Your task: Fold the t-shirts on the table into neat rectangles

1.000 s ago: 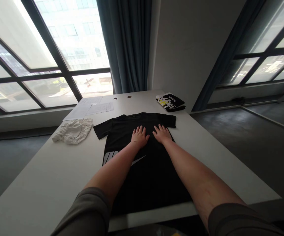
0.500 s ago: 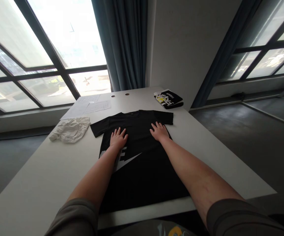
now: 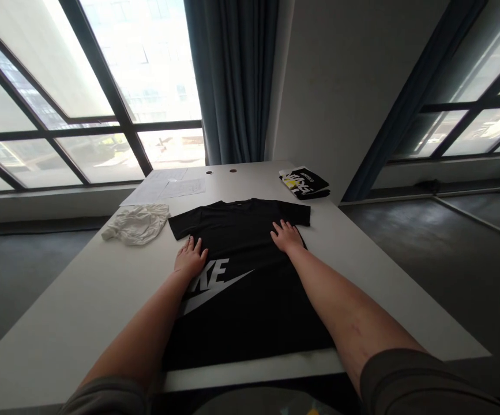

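A black T-shirt [image 3: 250,311] with a large grey print lies spread flat on the white table [image 3: 388,288], its collar toward the far end. My left hand [image 3: 191,256] rests open at the shirt's left side, just below the left sleeve, fingers spread. On the right side of the chest, my right hand [image 3: 286,236] lies open with its palm down on the fabric. Part of the print is covered by my left hand and forearm.
To the left lies a crumpled white cloth [image 3: 139,223]. Papers [image 3: 184,187] lie beyond it. A folded black garment [image 3: 312,181] with white and yellow print sits at the back right. Behind the table hangs a blue curtain [image 3: 236,86].
My left hand has slid left across the shirt from the middle of the chest to its left edge, uncovering more of the print. My right hand has stayed nearly in place.
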Tool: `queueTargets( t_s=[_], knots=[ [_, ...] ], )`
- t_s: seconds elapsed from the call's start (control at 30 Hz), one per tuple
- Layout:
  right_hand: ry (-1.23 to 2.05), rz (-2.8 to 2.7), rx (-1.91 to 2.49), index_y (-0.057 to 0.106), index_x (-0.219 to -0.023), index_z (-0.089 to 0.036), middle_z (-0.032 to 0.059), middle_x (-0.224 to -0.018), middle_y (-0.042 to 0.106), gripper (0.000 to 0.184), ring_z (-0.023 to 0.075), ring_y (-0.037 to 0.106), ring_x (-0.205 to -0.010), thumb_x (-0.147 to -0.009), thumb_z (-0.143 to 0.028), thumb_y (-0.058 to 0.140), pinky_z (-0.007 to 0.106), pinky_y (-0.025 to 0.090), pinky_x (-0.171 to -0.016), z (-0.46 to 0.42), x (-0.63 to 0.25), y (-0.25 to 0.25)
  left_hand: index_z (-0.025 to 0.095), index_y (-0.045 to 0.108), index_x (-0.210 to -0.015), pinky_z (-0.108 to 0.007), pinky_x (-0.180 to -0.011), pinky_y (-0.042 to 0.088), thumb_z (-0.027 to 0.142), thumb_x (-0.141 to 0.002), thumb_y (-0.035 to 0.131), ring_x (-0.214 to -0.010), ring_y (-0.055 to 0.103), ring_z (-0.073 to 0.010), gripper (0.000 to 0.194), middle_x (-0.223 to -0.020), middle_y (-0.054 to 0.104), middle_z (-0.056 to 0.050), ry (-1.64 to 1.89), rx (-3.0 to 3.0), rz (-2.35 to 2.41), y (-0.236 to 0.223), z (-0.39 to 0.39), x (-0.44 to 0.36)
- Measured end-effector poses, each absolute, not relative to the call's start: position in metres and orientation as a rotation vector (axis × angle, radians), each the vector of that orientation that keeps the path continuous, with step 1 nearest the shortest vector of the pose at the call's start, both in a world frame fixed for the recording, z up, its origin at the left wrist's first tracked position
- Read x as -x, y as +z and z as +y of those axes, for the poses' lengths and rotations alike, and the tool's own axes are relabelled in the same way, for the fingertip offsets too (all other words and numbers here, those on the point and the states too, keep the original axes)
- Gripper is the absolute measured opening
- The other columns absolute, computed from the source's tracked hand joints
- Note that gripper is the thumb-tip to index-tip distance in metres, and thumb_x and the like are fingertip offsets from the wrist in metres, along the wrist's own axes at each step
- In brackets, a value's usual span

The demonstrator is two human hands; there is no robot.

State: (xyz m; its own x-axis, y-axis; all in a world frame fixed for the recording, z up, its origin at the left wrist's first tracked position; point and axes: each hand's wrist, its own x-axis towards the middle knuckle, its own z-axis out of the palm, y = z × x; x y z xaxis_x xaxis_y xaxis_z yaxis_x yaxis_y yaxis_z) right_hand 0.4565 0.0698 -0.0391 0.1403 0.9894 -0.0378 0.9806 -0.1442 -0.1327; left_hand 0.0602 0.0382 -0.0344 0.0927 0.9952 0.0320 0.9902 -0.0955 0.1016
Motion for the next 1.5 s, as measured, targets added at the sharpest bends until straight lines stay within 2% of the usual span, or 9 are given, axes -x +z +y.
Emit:
queueTargets(
  t_s=[0.1,0.27,0.37,0.53,0.67,0.73,1.0,1.3,1.5],
  knots=[
    [0.169,-2.013,2.334,0.028,-0.165,-0.029,0.0073,-0.173,0.019,0.065,0.029,0.018,-0.158,-0.105,-0.055,0.027,0.046,0.014,-0.126,0.069,-0.456,-0.038,0.014,0.035,-0.162,-0.046,-0.126,0.024,0.054,-0.104,0.032,-0.158,0.023,-0.0292,0.071,-0.171,0.022,-0.013,0.164,-2.328,2.008,-0.038,0.019,-0.035],
    [0.073,-1.953,2.398,0.03,-0.165,-0.024,0.0116,-0.174,0.015,0.067,0.036,0.008,-0.159,-0.105,-0.053,0.028,0.055,0.011,-0.125,0.066,-0.435,-0.023,0.024,0.043,-0.158,-0.046,-0.128,0.021,0.052,-0.102,0.038,-0.157,0.027,-0.0257,0.064,-0.17,0.03,-0.004,0.261,-2.436,1.756,-0.043,0.003,0.006],
    [-0.008,-2.057,2.237,0.029,-0.165,-0.022,0.0117,-0.174,0.014,0.066,0.0332,0.006,-0.16,-0.106,-0.052,0.025,0.052,0.008,-0.126,0.064,-0.39,-0.006,0.024,0.046,-0.156,-0.047,-0.128,0.023,0.051,-0.1,0.042,-0.155,0.032,-0.0267,0.062,-0.167,0.037,-0.005,0.372,-2.413,1.733,-0.044,0.005,0.014],
    [0.238,-2.383,1.931,0.032,-0.164,-0.019,0.012,-0.173,0.017,0.072,0.0322,0.009,-0.16,-0.105,-0.059,0.024,0.052,0.009,-0.126,0.046,-0.29,0.007,0.018,0.029,-0.164,-0.044,-0.127,0.027,0.051,-0.099,0.045,-0.157,0.028,-0.0261,0.075,-0.17,0.03,-0.01,0.59,-2.404,1.604,-0.042,0.009,0.006],
    [0.441,-2.504,1.83,0.025,-0.166,-0.03,0.0073,-0.175,0.007,0.071,0.0345,0.006,-0.16,-0.104,-0.065,0.024,0.061,0.007,-0.124,0.016,-0.245,0.0,0.025,0.042,-0.159,-0.051,-0.128,0.021,0.052,-0.097,0.049,-0.157,0.027,-0.0274,0.068,-0.168,0.034,-0.007,0.419,-2.464,1.568,-0.037,0.005,0.0],
    [0.452,-2.537,1.804,0.022,-0.166,-0.031,0.0076,-0.175,0.006,0.072,0.0348,0.005,-0.16,-0.104,-0.065,0.023,0.063,0.004,-0.124,0.0,-0.24,-0.003,0.025,0.046,-0.157,-0.051,-0.129,0.019,0.052,-0.096,0.05,-0.157,0.027,-0.0269,0.066,-0.168,0.034,-0.006,0.344,-2.48,1.584,-0.034,0.001,-0.002],
    [0.441,-2.712,1.625,0.017,-0.167,-0.033,0.0022,-0.175,0.003,0.074,0.0299,0.002,-0.161,-0.103,-0.07,0.017,0.063,0.001,-0.125,-0.045,-0.285,-0.008,0.023,0.045,-0.158,-0.048,-0.129,0.018,0.055,-0.096,0.049,-0.157,0.026,-0.026,0.07,-0.169,0.03,-0.007,0.307,-2.444,1.606,-0.028,-0.001,-0.004],
    [0.12,-2.304,2.224,0.023,-0.167,-0.023,0.0091,-0.173,0.015,0.069,0.03,0.016,-0.159,-0.106,-0.057,0.017,0.057,0.015,-0.126,-0.004,-0.423,-0.031,0.025,0.046,-0.157,-0.046,-0.13,0.016,0.057,-0.095,0.051,-0.157,0.027,-0.0249,0.07,-0.169,0.031,-0.005,0.326,-2.422,1.601,-0.032,0.002,-0.002],
    [0.152,-2.314,2.221,0.02,-0.167,-0.019,0.0093,-0.174,0.013,0.073,0.0287,0.013,-0.16,-0.105,-0.057,0.024,0.049,0.014,-0.128,-0.007,-0.46,-0.036,0.027,0.049,-0.154,-0.049,-0.13,0.018,0.057,-0.094,0.053,-0.156,0.029,-0.0267,0.068,-0.168,0.035,-0.005,0.356,-2.441,1.596,-0.035,0.002,-0.002]
  ],
)
